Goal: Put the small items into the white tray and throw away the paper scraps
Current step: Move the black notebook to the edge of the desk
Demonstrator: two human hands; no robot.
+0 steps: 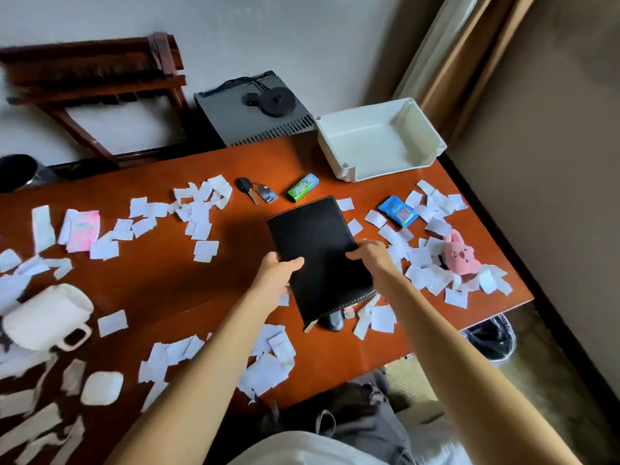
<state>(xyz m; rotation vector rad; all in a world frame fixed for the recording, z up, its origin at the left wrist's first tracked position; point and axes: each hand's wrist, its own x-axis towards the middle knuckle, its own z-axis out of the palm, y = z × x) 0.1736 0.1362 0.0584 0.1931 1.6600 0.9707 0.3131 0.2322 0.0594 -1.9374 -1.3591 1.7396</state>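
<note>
We are holding the black stitched notebook [322,250] by its side edges with left grip [278,273] and right grip [369,255], fingers curled; the white plastic tray [369,146] is sitting at 1 o'clock on the red-brown worktop [167,290].

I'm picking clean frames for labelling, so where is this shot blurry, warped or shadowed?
Head view: sharp in the centre, stitching readable on the black notebook; lower left smeared, mug and paper scraps soft; wide-angle bows the table edges and leans the curtain; a soft shadow lies left of the notebook.
</note>
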